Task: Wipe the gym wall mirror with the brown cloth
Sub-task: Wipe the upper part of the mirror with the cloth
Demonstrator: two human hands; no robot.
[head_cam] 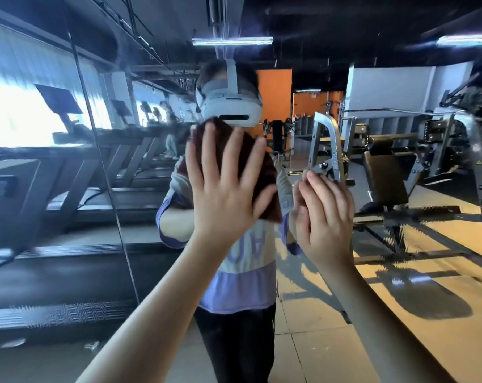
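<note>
The gym wall mirror [331,272] fills the view straight ahead and reflects me and the room. My left hand [226,186] is spread flat, fingers straight, pressing the brown cloth [264,183] against the glass at about head height. The cloth shows above and to the right of the palm. My right hand [326,214] is raised just right of the cloth, fingers relaxed and slightly bent, fingertips near or on the glass, holding nothing.
A vertical seam [102,167] between mirror panels runs down the left side. The reflection shows a row of treadmills [77,183] on the left and weight machines [394,167] on the right, behind me. Tiled floor lies below.
</note>
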